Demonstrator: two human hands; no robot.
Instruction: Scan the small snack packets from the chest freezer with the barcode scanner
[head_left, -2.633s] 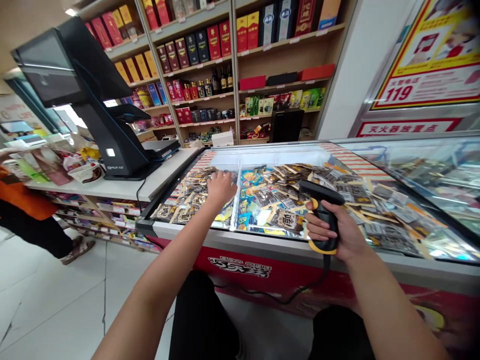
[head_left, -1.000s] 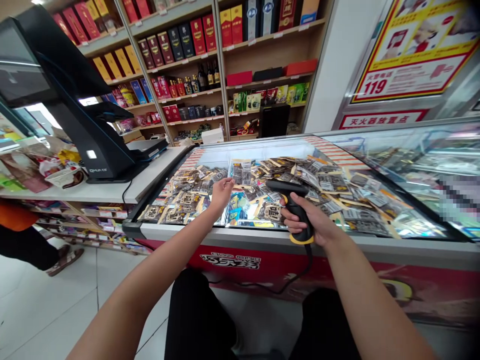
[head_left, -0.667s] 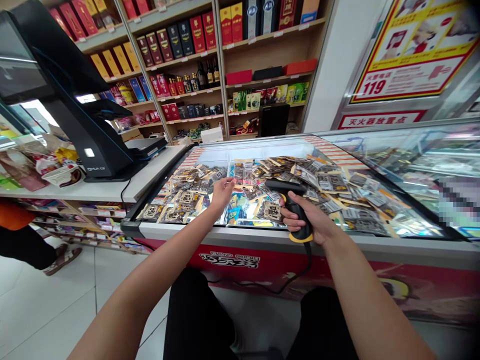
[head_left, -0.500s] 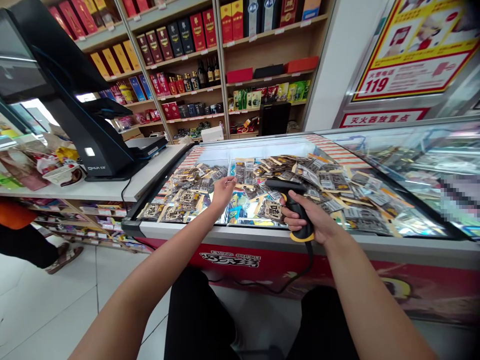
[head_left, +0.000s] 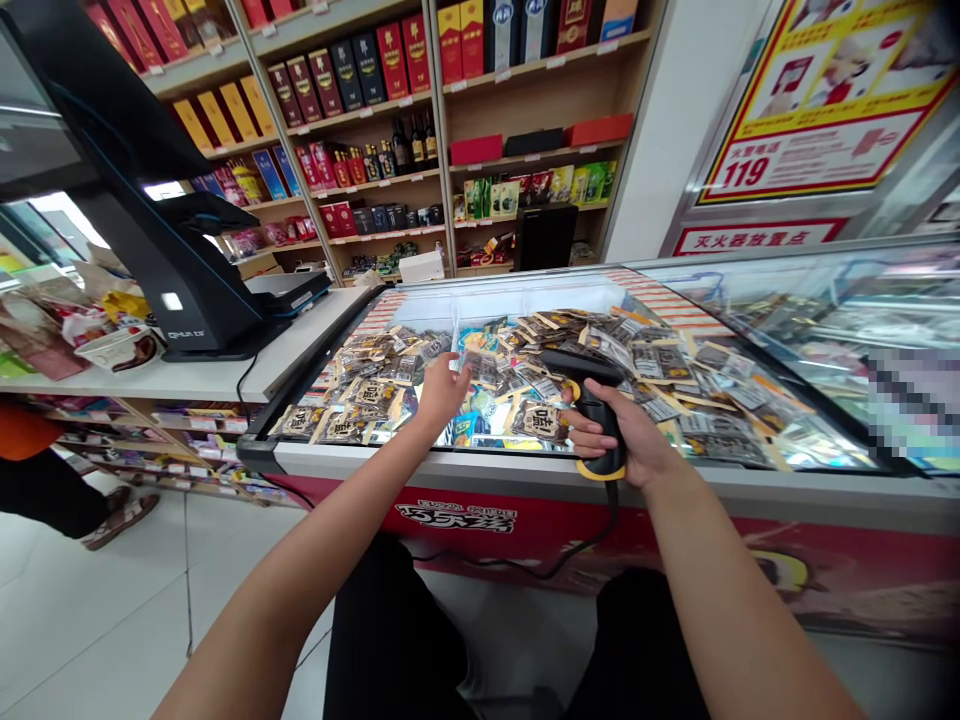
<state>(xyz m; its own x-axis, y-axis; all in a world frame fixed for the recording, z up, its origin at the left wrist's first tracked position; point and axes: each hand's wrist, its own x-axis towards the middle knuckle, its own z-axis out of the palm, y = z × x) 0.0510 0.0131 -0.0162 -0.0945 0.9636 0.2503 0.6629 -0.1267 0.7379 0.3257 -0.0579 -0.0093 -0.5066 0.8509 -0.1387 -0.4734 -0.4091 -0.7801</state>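
Note:
My right hand (head_left: 626, 435) is wrapped round the handle of a black and yellow barcode scanner (head_left: 600, 415). The scanner's head points left over the glass-topped freezer (head_left: 315, 460), and its cable hangs down the front. My left hand (head_left: 444, 390) is over the middle of the freezer top, fingers bent. At its fingertips is a small brown and cream snack packet (head_left: 481, 368), which it appears to pinch by the left edge. Many similar packets (head_left: 367, 395) lie spread to the left, and a larger heap (head_left: 664, 362) lies to the right, partly behind the scanner.
A counter (head_left: 292, 345) with a black checkout terminal (head_left: 187, 290) stands at the left. Shelves of boxes and bottles (head_left: 360, 165) rise behind. A second freezer (head_left: 825, 290) adjoins at right. Another person's leg and shoe (head_left: 112, 520) show at far left.
The packet by my left hand has come down and toward me, uncovering a blue package behind it. The scanner's head has tilted slightly, its right end lower; my right hand keeps its grip.

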